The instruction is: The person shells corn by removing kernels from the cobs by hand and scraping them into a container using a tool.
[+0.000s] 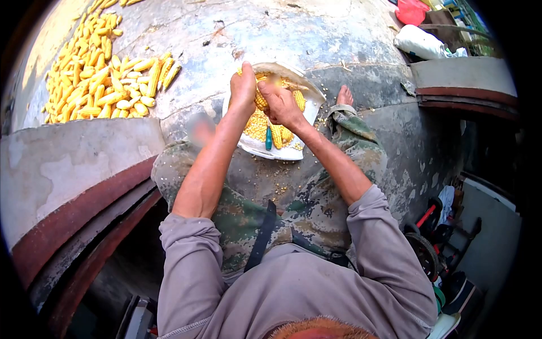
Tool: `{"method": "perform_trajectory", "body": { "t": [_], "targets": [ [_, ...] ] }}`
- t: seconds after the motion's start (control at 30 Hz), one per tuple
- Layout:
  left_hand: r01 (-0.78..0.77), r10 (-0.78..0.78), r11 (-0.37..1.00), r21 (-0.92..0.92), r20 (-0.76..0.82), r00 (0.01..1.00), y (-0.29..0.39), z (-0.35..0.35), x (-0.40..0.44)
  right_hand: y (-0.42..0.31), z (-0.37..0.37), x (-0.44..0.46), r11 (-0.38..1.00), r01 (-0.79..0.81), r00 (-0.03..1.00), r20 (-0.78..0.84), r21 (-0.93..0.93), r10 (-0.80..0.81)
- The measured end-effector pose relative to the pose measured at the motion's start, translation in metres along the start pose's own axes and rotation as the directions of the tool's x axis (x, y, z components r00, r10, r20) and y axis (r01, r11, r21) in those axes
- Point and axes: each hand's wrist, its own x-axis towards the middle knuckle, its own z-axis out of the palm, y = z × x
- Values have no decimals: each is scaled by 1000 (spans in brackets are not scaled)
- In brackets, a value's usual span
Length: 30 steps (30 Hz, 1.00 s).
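Floor (361, 34), broad and stained, carries the wide pile of corn cobs (96, 79) over to the left, seemingly kept within reach yet out of the way of the feet. A low white container (311, 113) sits on the ground in front of the body, between the bent camouflage-clad knees (361, 135), probably so that it stays close and anything loose falls inside (some grains have landed on the floor around it all the same).

The two hands are close together above this container, both closed: the left hand (243, 87) upright in a fist, the right hand (280, 104) bent in toward it with the thumb forward. They appear clamped on a corn cob (261, 101), though fingers and blur hide whether both grip the same one. Held low over the container, it has a ready catch beneath.

Inside lie more cobs and a green-handled tool (269, 138), its handle toward the body, perhaps for an easy reach. Smallest are the loose kernels (257, 125), spread beneath them.
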Motion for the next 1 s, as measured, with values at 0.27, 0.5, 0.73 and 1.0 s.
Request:
{"method": "perform_trajectory", "body": {
  "t": [0.27, 0.5, 0.73, 1.0],
  "targets": [
    [49, -27, 977, 207, -109, 994, 2, 4, -10, 10, 2, -1, 986, 124, 985, -108, -110, -136],
    [66, -66, 976, 210, -6, 998, -9, -1, 5, 8, -3, 2, 994, -42, 997, -57, 98, 48],
    [-50, 37, 990, 134, 94, 995, -18, 2, 8, -2, -5, 4, 999, -38, 999, -2, 2, 38],
    [-133, 117, 983, 128, 123, 985, -21, 4, 7, 10, -7, 7, 1000, -8, 997, -83, -18, 6]
  ]
}}
